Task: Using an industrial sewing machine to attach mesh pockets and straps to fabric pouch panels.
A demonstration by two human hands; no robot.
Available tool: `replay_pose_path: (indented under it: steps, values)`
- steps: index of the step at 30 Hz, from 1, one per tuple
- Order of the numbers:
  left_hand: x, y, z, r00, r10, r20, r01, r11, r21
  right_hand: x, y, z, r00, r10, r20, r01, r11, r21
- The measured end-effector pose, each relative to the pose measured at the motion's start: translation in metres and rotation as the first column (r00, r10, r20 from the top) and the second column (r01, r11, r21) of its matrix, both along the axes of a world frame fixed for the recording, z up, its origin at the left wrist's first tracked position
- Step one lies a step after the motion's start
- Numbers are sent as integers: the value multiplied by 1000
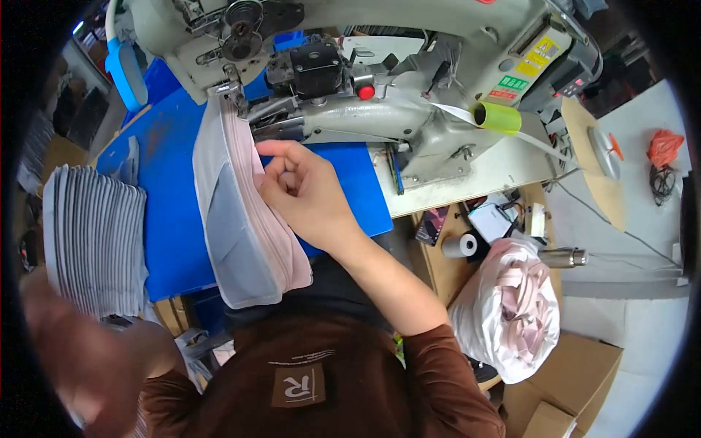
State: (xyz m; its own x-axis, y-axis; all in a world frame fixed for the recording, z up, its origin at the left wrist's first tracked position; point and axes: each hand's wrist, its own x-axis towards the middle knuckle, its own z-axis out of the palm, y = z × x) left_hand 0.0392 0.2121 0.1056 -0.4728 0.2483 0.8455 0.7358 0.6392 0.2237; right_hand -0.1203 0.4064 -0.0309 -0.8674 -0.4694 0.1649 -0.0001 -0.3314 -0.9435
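The person's right hand [310,193] is at the pink edge of a layered grey-and-pink fabric panel [237,226]. The index fingertip and thumb both meet that edge, set apart from each other, with the other fingers curled in behind; whether they pinch the cloth cannot be told. The panel lies just left of these fingers, its far end under the needle area of an industrial sewing machine [350,120] and its wide near end toward the person's brown shirt [350,379].

The left hand [95,358] is a blur, well apart from the panel; its fingers cannot be made out as apart or together. Just beyond it stands a stack of grey fabric panels [95,233], at the left side of the blue work surface [164,190].

Beyond the right fingers sits a red button [365,93] on the machine, and farther right a yellow-green cylinder [499,117] with white tape through it. Well to their right and nearer the person, a white bag [475,321] holds pink strips [522,306], beside a metal flask [562,258].
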Motion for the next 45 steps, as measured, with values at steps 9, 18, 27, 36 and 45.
replay_pose_path:
  steps: [9, 18, 27, 36, 45]
  values:
    - [-31, 49, -78, 899, 174, 403, 10, 910, -416, 14, 11, -3, 990, -36, -136, 61, 981, 185]
    - [-25, 71, -107, 942, 330, -63, -332, 886, -323, 39, 28, 4, 994, -63, -94, 85, 964, 251]
    - [-48, 72, -105, 938, 338, -74, -339, 858, -385, 24, 4, 7, 987, -152, 49, 145, 982, 118]
    - [-90, 53, -112, 930, 365, -47, -358, 870, -340, -20, -14, -1, 989, -89, 118, 83, 995, 52]
    - [-112, 46, -116, 942, 334, 20, -314, 903, -293, -11, -14, 2, 983, -124, 135, 118, 991, 56]
